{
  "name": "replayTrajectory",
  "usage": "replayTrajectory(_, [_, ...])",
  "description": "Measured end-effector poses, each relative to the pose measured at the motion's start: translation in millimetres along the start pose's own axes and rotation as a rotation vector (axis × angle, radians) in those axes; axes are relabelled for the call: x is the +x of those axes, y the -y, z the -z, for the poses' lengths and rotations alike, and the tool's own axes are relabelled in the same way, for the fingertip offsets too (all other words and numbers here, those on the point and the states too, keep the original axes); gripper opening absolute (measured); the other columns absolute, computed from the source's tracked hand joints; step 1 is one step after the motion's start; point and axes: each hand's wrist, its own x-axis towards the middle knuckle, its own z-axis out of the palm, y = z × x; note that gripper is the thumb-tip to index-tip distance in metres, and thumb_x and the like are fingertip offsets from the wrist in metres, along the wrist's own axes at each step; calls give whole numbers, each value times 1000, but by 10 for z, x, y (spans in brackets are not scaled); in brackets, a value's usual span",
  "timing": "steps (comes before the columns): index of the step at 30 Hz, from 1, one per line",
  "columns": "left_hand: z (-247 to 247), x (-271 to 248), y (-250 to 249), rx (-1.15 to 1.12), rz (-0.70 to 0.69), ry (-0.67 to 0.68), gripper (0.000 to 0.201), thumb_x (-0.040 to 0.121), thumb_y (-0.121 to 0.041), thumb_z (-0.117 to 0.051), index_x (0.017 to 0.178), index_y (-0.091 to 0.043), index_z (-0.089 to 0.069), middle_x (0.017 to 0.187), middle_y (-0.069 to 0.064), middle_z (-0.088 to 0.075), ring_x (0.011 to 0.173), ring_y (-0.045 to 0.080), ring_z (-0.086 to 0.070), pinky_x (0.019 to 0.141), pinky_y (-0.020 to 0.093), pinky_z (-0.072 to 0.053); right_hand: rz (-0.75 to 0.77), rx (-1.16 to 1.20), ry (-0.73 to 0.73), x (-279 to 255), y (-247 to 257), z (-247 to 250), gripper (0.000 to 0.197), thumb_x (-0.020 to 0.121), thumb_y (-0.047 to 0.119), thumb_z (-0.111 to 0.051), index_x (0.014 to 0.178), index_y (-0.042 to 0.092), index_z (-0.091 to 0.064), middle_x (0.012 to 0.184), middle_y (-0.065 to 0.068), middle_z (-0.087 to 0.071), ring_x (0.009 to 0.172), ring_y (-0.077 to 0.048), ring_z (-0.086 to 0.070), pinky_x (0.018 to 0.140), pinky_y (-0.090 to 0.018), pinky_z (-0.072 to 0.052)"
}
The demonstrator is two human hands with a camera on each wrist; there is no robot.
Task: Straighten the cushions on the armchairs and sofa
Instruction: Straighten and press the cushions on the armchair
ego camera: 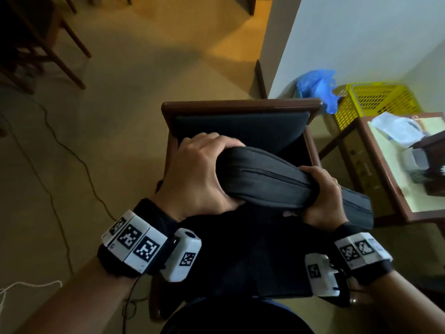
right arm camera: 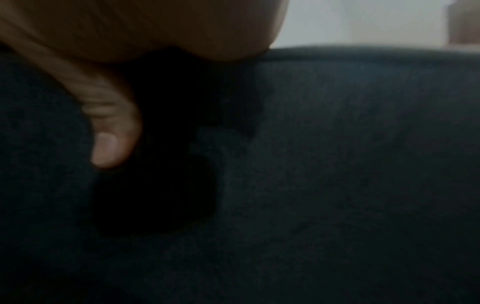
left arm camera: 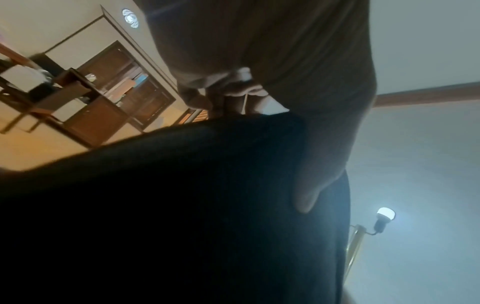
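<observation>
hands: left hand and right hand grip dark cushion (over armchair).

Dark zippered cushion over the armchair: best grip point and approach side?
Grip the cushion along its zippered edge near the two ends, from the near side, as the left hand and right hand do. It is long, floppy and sagging; a spread grip probably controls it best.
</observation>
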Motion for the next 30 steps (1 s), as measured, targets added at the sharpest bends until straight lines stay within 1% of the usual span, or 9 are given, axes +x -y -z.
replayTrajectory(2, [-77,152,-120,10,-38,2,75,50,-46,-83,117,-19,-64,106,-3,-66,98,22,-61,88,48,-46,-65,94,17,-29,-90,-49,101,29,41,-89,119,6,-59,111,1,-58,101,-25,-60,91,-48,-49])
replayTrajectory(5, [-338,221,-139,45,-31,59,78,48,-46,-83,119,-20,-64,103,-2,-63,97,22,-59,87,48,-46,-154,216,143,-115,-136,-207,109,34,38,-87,133,13,-48,125,-1,-54,116,-22,-55,102,-51,-46])
replayTrajectory(7, [-455,197,-80,-11,21,54,80,48,-45,-84,121,-19,-63,106,-1,-62,99,23,-58,88,49,-47,-131,256,175,-132,-75,-244,114,39,46,-85,140,16,-41,134,0,-49,124,-20,-50,107,-45,-42])
replayTrajectory(10, [-508,176,-45,-31,18,43,87,48,-46,-86,127,-18,-60,113,0,-61,104,22,-57,91,49,-46,-19,268,164,-46,68,-220,117,47,57,-84,145,18,-34,142,-1,-47,130,-18,-47,107,-34,-36])
replayTrajectory(16, [-468,25,123,-47,-36,131,101,60,-59,-82,143,-18,-44,141,0,-51,132,16,-47,105,49,-40,27,242,153,59,106,-53,98,43,52,-90,125,18,-49,113,5,-63,101,-11,-62,86,-27,-49])
replayTrajectory(22, [-229,-299,961,29,296,313,117,47,-74,-78,147,-36,-30,149,-6,-41,137,15,-40,110,54,-36,6,338,115,-70,25,67,95,40,38,-93,120,19,-47,107,10,-62,97,11,-59,78,-2,-43])
replayTrajectory(25, [-130,-419,1276,209,433,412,121,42,-62,-84,146,-37,-28,152,-5,-37,138,20,-39,107,55,-36,-1,373,110,-114,10,114,94,38,33,-94,119,16,-48,107,14,-61,97,13,-59,77,-2,-43])
replayTrajectory(27, [-136,-488,1434,273,487,416,116,44,-48,-89,144,-31,-33,150,-4,-39,137,23,-40,105,54,-37,-23,400,110,-130,6,129,95,38,34,-94,119,16,-48,106,20,-61,97,13,-60,78,-2,-44])
replayTrajectory(30, [-225,-578,1573,279,455,412,112,45,-50,-85,141,-22,-34,151,-1,-40,142,23,-36,107,51,-29,-49,469,85,-177,7,89,95,39,44,-93,119,13,-51,108,23,-65,98,4,-64,81,-10,-48])
